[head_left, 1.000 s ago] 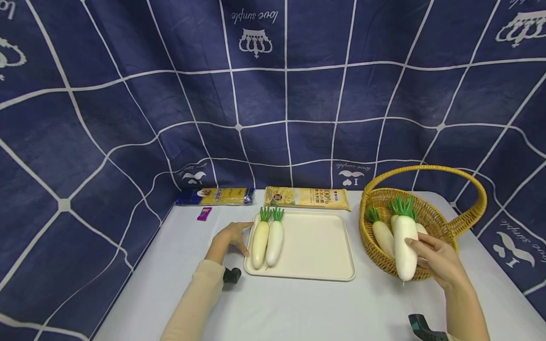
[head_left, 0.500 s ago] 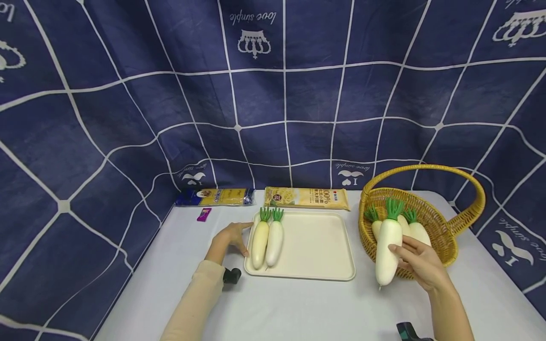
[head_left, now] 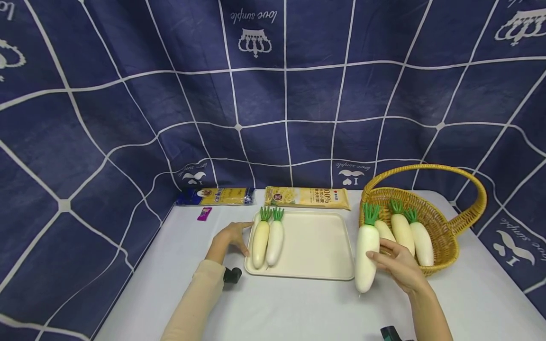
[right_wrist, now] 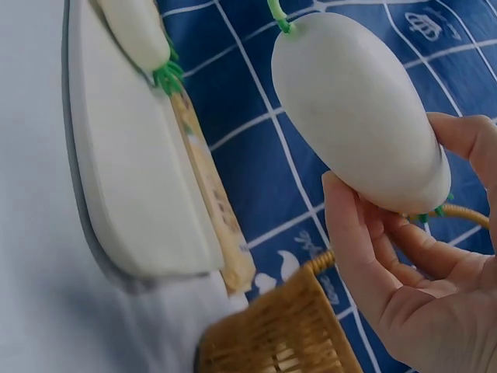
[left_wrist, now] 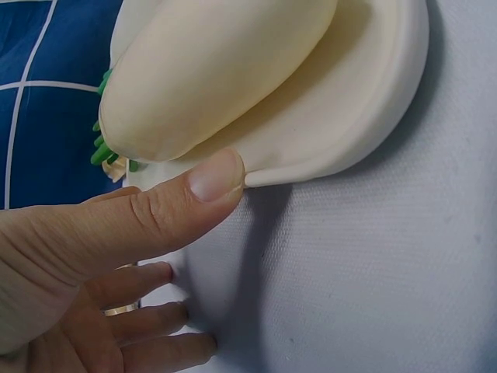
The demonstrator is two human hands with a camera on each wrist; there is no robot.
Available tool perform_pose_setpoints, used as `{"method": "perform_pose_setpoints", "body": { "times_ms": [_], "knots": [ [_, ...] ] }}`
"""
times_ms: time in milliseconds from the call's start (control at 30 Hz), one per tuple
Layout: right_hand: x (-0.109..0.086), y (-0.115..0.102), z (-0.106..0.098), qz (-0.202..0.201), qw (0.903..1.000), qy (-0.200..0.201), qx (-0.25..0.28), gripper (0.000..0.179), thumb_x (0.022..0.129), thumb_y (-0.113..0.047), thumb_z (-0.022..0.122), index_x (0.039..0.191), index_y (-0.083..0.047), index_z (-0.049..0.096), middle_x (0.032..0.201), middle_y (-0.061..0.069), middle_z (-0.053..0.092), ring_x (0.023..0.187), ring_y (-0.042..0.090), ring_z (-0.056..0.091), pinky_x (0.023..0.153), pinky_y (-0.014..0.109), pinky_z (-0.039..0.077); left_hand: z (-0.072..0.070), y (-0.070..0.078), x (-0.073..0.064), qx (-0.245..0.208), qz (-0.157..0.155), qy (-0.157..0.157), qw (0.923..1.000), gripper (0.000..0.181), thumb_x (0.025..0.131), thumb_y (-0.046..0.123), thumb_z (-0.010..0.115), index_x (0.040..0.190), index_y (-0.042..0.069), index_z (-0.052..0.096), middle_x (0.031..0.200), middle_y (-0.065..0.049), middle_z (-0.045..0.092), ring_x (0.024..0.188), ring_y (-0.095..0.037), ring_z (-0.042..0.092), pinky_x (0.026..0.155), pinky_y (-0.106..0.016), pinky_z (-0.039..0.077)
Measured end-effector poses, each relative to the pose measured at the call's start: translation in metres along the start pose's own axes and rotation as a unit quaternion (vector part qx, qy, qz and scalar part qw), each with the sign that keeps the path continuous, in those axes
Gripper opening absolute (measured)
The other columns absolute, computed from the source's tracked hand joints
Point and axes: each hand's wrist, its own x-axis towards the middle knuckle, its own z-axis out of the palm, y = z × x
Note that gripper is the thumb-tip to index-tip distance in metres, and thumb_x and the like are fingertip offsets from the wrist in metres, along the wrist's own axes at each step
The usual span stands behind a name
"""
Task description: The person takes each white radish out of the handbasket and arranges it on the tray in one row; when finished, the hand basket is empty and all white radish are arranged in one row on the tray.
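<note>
My right hand [head_left: 401,266] grips a white radish [head_left: 367,258] with green leaf stubs between thumb and fingers. It is held up at the right end of the cream tray [head_left: 315,244], in front of the wicker basket. In the right wrist view the radish [right_wrist: 357,109] is raised, with the fingers [right_wrist: 353,233] around its lower end. On the tray's left side lie a yellowish radish [head_left: 260,245] and a whiter radish [head_left: 275,244], side by side. My left hand [head_left: 233,237] rests at the tray's left edge, its thumb [left_wrist: 210,183] touching the rim and its other fingers loose.
The wicker basket [head_left: 450,244] with a tall handle stands at the right, several radishes inside. Behind the tray lie a yellow noodle packet [head_left: 307,198] and a blue-and-yellow packet [head_left: 215,196]. A small purple wrapper [head_left: 204,214] sits at the left. Blue cloth [head_left: 315,94] hangs behind.
My right hand has carried the white radish leftward and out from over the basket to the tray's right end. The radishes in the basket show more fully. My left hand has stayed put.
</note>
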Motion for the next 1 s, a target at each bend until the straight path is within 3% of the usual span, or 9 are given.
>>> {"method": "perform_pose_setpoints", "body": {
  "times_ms": [267, 700, 1000],
  "knots": [
    [0.010, -0.002, 0.022, 0.008, 0.9998, -0.018, -0.008, 0.061, 0.086, -0.004, 0.062, 0.134, 0.018, 0.032, 0.119, 0.030, 0.051, 0.089, 0.011, 0.063, 0.075, 0.026, 0.057, 0.000, -0.001, 0.001, 0.005, 0.006, 0.002, 1.0000, 0.108, 0.047, 0.021, 0.093, 0.142, 0.014, 0.042, 0.136, -0.026, 0.047, 0.126, -0.045, 0.041, 0.102, -0.057, 0.038],
    [0.036, -0.002, 0.051, 0.020, 0.9994, -0.027, -0.010, 0.058, 0.082, -0.007, 0.064, 0.130, 0.016, 0.041, 0.119, 0.029, 0.051, 0.089, 0.021, 0.064, 0.074, 0.030, 0.056, 0.000, 0.000, 0.002, 0.004, -0.016, -0.011, 0.9998, 0.108, 0.049, 0.023, 0.093, 0.143, 0.017, 0.041, 0.135, -0.025, 0.047, 0.127, -0.044, 0.041, 0.101, -0.059, 0.038],
    [0.054, -0.001, 0.064, 0.023, 0.9992, -0.033, -0.003, 0.059, 0.084, -0.008, 0.064, 0.132, 0.016, 0.039, 0.120, 0.028, 0.053, 0.089, 0.016, 0.062, 0.076, 0.029, 0.056, 0.000, 0.000, 0.002, 0.007, -0.018, -0.012, 0.9997, 0.108, 0.049, 0.023, 0.092, 0.143, 0.018, 0.041, 0.135, -0.024, 0.048, 0.126, -0.044, 0.041, 0.100, -0.059, 0.039]
  ]
}}
